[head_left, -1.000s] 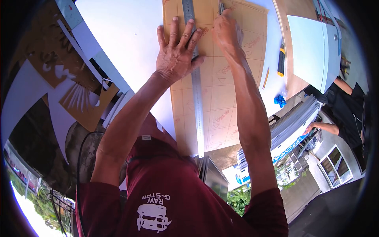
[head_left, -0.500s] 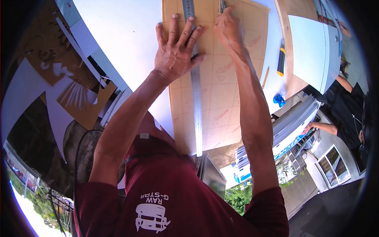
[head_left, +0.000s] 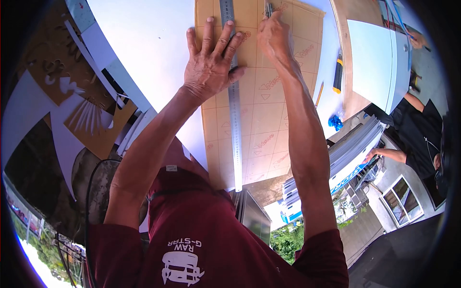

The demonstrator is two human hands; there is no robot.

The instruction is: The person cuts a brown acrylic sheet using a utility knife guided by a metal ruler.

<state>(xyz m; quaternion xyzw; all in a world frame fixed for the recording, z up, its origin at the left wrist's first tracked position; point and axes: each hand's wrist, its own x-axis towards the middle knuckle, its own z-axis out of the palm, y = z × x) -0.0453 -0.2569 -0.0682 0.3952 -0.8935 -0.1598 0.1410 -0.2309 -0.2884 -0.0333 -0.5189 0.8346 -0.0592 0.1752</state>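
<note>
A long metal ruler (head_left: 235, 120) lies lengthwise on a brown-papered sheet (head_left: 261, 115) with red print and a drawn grid. My left hand (head_left: 211, 62) rests spread over the ruler and the sheet's left part, fingers apart, holding nothing in its grip. To the right of the ruler, my right hand (head_left: 275, 39) is closed around a thin metallic tool (head_left: 269, 8), whose tip lies near the top edge of view. The fingers hide most of that tool, so its kind is unclear.
On the white surface right of the sheet lie a yellow-black cutter (head_left: 338, 74), a pencil (head_left: 319, 94) and a blue crumpled item (head_left: 335, 123). Cut scraps (head_left: 89, 115) are at left. Another person in black (head_left: 422, 129) touches stacked panels (head_left: 353, 153) at right.
The whole view has shifted slightly, with the sheet, ruler and hands a little further left. Both hands keep nearly the same places on the sheet. The other person's upper hand shows more at top right.
</note>
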